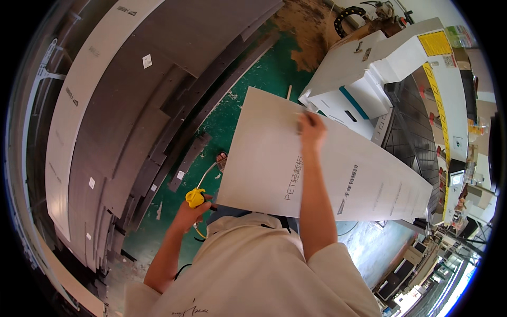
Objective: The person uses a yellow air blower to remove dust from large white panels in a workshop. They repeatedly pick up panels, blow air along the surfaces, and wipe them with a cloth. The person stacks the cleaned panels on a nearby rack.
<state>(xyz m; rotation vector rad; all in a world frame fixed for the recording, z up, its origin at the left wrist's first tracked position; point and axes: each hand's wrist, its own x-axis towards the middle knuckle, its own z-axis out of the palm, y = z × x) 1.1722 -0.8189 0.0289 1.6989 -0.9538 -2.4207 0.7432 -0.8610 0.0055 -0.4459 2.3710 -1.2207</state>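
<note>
A large pale board [264, 142] with printing on its face lies in front of my body and reaches to the right. My left hand [191, 214] is closed around a yellow air blow gun [195, 198] beside the board's near left corner. Its thin metal nozzle points up and to the right, and a yellow hose hangs below it. My right hand [313, 132] is over the board near its far edge, blurred by motion. Its fingers are curled around something dark, too smeared to name.
Long dark panels [121, 111] are stacked on the left, with a pale board [63, 137] along their outer side. A white machine [343, 79] stands beyond the board, and a dark slatted bed [409, 121] sits at the right. Scraps lie on the green floor [264, 66].
</note>
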